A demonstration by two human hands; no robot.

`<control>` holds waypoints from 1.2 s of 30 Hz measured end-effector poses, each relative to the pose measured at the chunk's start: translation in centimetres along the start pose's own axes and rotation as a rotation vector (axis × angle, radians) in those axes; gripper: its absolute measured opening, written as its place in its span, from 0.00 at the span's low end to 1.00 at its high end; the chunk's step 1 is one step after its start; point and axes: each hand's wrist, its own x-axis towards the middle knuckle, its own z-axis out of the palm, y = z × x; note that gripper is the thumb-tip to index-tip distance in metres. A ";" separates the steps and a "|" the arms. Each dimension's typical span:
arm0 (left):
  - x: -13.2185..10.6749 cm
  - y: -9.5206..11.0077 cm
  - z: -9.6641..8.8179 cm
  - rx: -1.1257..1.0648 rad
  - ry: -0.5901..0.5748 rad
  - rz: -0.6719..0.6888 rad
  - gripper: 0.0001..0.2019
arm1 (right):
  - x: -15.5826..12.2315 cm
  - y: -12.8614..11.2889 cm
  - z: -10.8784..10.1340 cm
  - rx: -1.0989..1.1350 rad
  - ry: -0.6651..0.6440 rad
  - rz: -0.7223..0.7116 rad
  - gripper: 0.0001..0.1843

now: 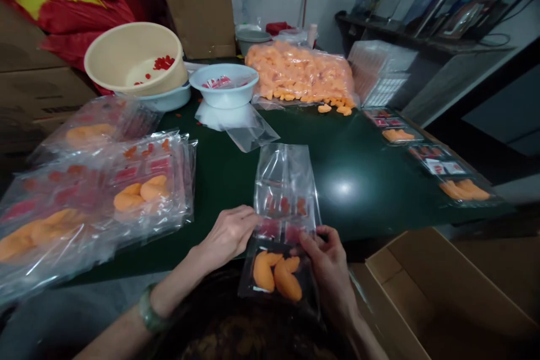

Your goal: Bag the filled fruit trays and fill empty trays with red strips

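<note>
Both my hands hold a clear plastic tray (pixel 279 247) at the near edge of the dark green table (pixel 354 169). The tray carries two orange pieces at its near end, red sachets in the middle and small red bits further up. A clear plastic bag (pixel 283 174) covers its far half. My left hand (pixel 228 234) pinches the tray's left side at the bag's mouth. On the right side my right hand (pixel 328 261) grips the tray with curled fingers.
A pile of bagged trays (pixel 105 191) lies at the left. A beige basin (pixel 135 59) with red bits, a white bowl (pixel 224 84) and a big bag of orange pieces (pixel 299 73) stand at the back. Unbagged trays (pixel 430 157) line the right edge. An open cardboard box (pixel 447 292) sits lower right.
</note>
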 end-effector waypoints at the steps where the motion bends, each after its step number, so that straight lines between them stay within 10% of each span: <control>1: -0.3 -0.1 -0.3 -0.006 -0.023 -0.018 0.11 | 0.0 0.1 0.4 -0.048 0.003 -0.001 0.31; 10: 4.3 -1.6 0.1 0.117 -0.050 -0.147 0.11 | 5.4 -3.2 0.3 -1.248 0.171 -0.686 0.17; 15: 4.2 -1.4 0.2 0.088 -0.073 -0.142 0.12 | 3.9 -3.2 -2.9 -1.508 -0.354 -0.980 0.43; 18: 4.2 -1.1 0.0 0.112 -0.090 -0.130 0.11 | 4.3 -3.1 -4.0 -1.518 -0.514 -1.100 0.35; 25: 4.7 -0.8 -1.7 0.218 -0.136 -0.095 0.11 | 6.7 -1.7 -0.3 -1.257 -0.183 -1.246 0.09; 31: 2.7 -1.7 -2.2 0.238 -0.099 -0.164 0.13 | 6.2 -2.1 2.9 -1.521 0.020 -1.268 0.22; 36: 2.6 -2.3 -2.3 0.317 -0.034 -0.210 0.12 | 9.3 -3.5 5.1 -1.557 -0.449 -1.329 0.24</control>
